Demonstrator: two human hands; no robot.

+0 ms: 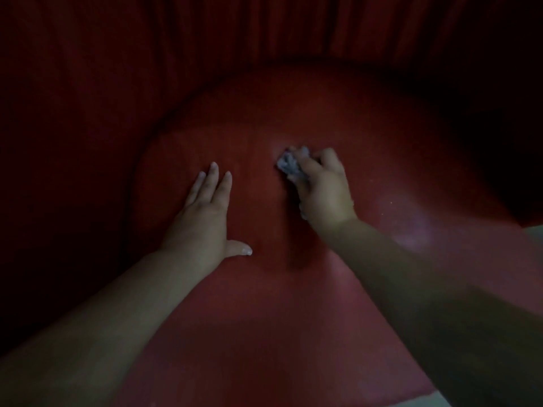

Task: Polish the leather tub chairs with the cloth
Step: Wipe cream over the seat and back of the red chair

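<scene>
The light is lying very low here, and most of the view is sinking into dark red shadow. A red leather tub chair [264,118] is filling the picture: its rounded seat cushion [264,289] is spreading from the near edge up to the middle, and the curved, pleated backrest [205,33] is wrapping round it on the far side and to the left. The seat's surface is looking smooth and faintly grained, and a pale, hazy sheen is showing on its right part, near the right forearm. At the right edge and the near right corner, slivers of a lighter floor [533,235] are peeking past the cushion; it is probably tile, though the dimness is making that hard to tell.

The left hand [202,218] is resting flat on the seat left of centre, fingers straight and pointing away, thumb spread out to the right, grasping nothing. The right hand [321,190] is bearing down just right of centre, its fingers curled round a crumpled greyish cloth [289,163], which is bunching out beyond the fingertips on the far left side and touching the leather. The two hands are lying near each other but apart.
</scene>
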